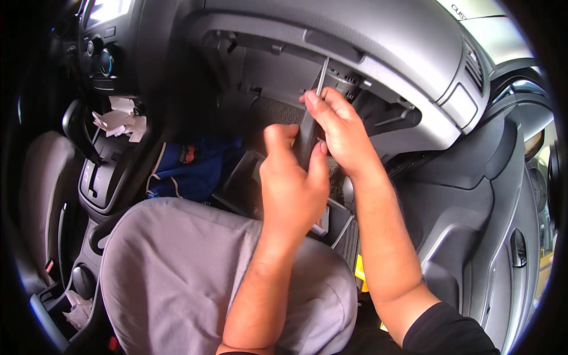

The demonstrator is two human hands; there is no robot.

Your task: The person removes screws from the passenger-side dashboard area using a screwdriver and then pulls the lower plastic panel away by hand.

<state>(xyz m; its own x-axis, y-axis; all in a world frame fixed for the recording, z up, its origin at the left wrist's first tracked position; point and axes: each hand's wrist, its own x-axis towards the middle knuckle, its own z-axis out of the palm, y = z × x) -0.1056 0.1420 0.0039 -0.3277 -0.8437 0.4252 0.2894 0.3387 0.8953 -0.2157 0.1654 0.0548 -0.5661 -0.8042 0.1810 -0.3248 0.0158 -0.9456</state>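
Note:
My left hand [291, 174] is closed around the dark handle of a screwdriver [306, 137]. Its slim metal shaft points up and away from me, toward the upper edge of the dashboard opening [260, 28]. Above and to the right, my right hand [342, 127] pinches the tool where shaft and handle meet. The tip overlaps the lip under the dashboard [408, 44]; whether it touches anything there I cannot tell. Behind the shaft, a round ribbed part [346, 80] shows inside the opening.
A grey fabric seat [177, 254] lies below my hands. Left are a gear selector [97, 160], crumpled paper [122, 120] and a blue cloth item [189, 171]. The car door's inner panel [461, 207] borders the right. Dark trays partly show behind my forearms.

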